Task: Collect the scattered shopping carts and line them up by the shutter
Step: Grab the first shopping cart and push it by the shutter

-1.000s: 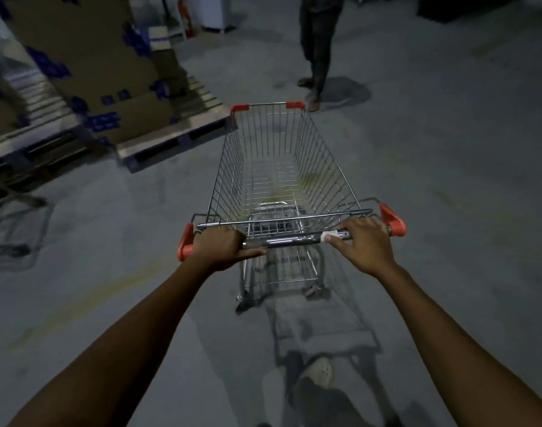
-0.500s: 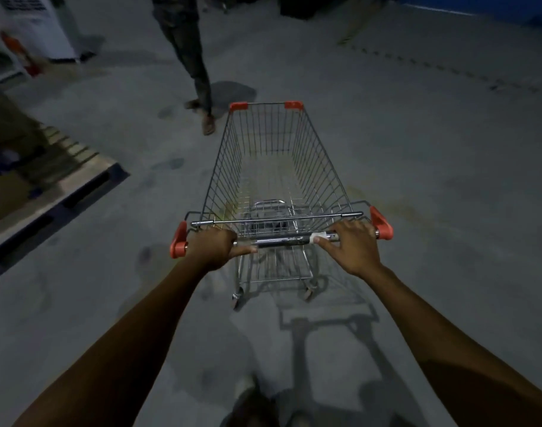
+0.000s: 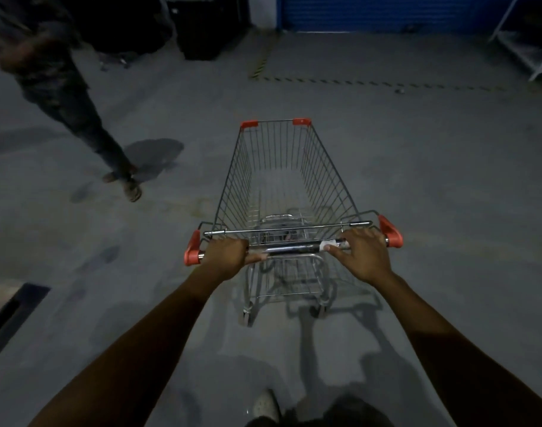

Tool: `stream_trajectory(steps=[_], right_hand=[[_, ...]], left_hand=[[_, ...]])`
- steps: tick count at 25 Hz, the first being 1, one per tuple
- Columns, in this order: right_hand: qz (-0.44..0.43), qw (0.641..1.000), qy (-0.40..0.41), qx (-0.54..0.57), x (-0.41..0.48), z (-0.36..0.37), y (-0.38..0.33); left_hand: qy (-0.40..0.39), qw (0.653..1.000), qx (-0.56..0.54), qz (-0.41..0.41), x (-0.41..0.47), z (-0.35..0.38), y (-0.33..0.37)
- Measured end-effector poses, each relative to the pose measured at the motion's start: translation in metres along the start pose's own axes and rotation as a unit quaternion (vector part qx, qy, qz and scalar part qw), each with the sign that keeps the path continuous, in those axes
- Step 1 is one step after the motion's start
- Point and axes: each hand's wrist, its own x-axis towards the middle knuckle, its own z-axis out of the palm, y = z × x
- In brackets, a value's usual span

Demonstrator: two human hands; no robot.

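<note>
An empty wire shopping cart point(image 3: 282, 180) with red corner caps stands on the grey concrete floor straight ahead of me. My left hand point(image 3: 228, 255) is wrapped around the left part of its handle bar. My right hand point(image 3: 363, 252) grips the right part of the same bar, near the red end cap. A blue roller shutter point(image 3: 402, 12) runs along the top of the view, beyond the cart's front.
A person point(image 3: 57, 87) in dark clothes and sandals walks at the left, near the cart's front-left. Dark bins point(image 3: 206, 29) stand by the wall left of the shutter. A white metal rack point(image 3: 522, 41) is at the top right. A pallet corner point(image 3: 14, 309) shows at the left edge.
The cart and my view have swung to the right: the pallet has slid off to the left, the walking person has shifted left, and the blue shutter has come into view ahead.
</note>
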Motion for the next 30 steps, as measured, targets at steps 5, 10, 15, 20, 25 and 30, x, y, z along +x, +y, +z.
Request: stream_trajectory(steps=[5, 10, 15, 20, 25, 30], right_hand=[[0.04, 0.998, 0.038, -0.02, 0.085, 0.018, 0.043], [0.073, 0.992, 0.089, -0.052, 0.177, 0.022, 0.113], [0.114, 0.984, 0.121, -0.07, 0.268, 0.019, 0.189], [0.139, 0.981, 0.12, -0.06, 0.354, 0.024, 0.271], [0.132, 0.979, 0.133, -0.083, 0.437, 0.02, 0.373], [0.153, 0.974, 0.137, -0.096, 0.534, 0.009, 0.484]], left_hand=[[-0.01, 0.999, -0.011, 0.051, 0.133, -0.013, -0.022], [0.0, 0.994, -0.021, 0.11, 0.281, -0.028, -0.01], [0.005, 0.974, -0.052, 0.223, 0.419, -0.064, 0.0], [0.015, 0.989, -0.011, 0.147, 0.549, -0.089, 0.024], [-0.053, 0.984, -0.018, 0.172, 0.689, -0.112, 0.074], [-0.033, 0.975, -0.051, 0.212, 0.849, -0.125, 0.128]])
